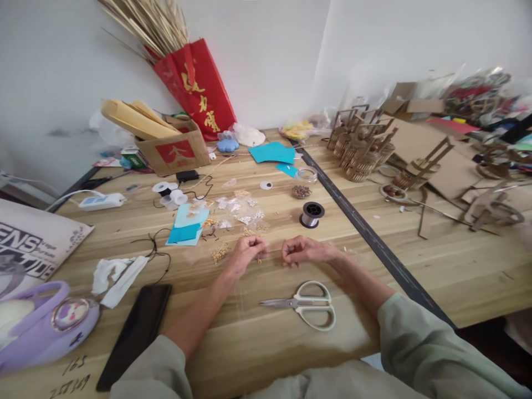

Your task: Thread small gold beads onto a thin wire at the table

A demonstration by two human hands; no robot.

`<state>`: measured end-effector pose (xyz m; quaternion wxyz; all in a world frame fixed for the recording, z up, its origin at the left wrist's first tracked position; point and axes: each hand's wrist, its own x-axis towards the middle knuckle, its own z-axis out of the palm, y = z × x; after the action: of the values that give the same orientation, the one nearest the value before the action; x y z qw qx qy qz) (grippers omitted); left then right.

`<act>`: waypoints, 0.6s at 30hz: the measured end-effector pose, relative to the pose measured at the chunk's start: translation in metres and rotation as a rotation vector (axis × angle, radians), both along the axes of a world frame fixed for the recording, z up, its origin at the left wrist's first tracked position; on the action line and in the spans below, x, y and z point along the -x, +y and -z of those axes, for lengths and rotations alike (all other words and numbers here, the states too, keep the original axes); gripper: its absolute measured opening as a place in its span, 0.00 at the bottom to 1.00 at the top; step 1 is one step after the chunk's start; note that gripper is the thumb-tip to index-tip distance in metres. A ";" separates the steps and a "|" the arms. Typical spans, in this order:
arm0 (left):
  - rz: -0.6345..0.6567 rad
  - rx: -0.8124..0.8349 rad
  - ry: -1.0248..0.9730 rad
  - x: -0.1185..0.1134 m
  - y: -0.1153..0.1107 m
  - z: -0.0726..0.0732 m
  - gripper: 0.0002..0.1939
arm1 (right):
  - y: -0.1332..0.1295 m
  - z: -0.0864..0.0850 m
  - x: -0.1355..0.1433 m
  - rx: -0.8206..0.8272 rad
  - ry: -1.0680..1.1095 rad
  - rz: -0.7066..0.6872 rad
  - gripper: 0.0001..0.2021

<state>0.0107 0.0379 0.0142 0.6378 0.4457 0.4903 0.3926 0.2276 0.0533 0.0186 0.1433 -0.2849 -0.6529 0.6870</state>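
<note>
My left hand [248,253] is closed in a pinch above the wooden table, with small gold beads [220,254] lying to its left. A few tiny gold pieces [259,259] show just under its fingertips. My right hand [305,250] is also closed, fingertips curled together, a short gap away from the left. Whatever either pinch holds is too small or fine to make out. White-handled scissors [305,303] lie in front of both hands, blades pointing left. Behind my right hand stands a black spool of thin wire [311,215].
A dish of mixed beads [301,191] and clear bags of small parts [245,206] lie farther back. Blue sheets [187,224] and a black phone [135,335] are on the left. Several woven bamboo lanterns [361,144] stand back right, beyond a dark strip [353,208].
</note>
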 end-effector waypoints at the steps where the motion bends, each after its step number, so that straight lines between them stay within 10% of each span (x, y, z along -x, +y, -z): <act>1: 0.004 0.007 0.005 0.000 0.001 -0.001 0.15 | 0.002 0.001 -0.002 -0.011 -0.009 0.031 0.16; 18: 0.218 0.041 0.076 -0.010 0.023 -0.004 0.18 | 0.020 0.013 -0.024 0.004 -0.007 0.243 0.19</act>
<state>0.0204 0.0606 0.0178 0.6666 0.4980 0.4706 0.2936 0.2519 0.0735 0.0060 0.2226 -0.3649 -0.6126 0.6649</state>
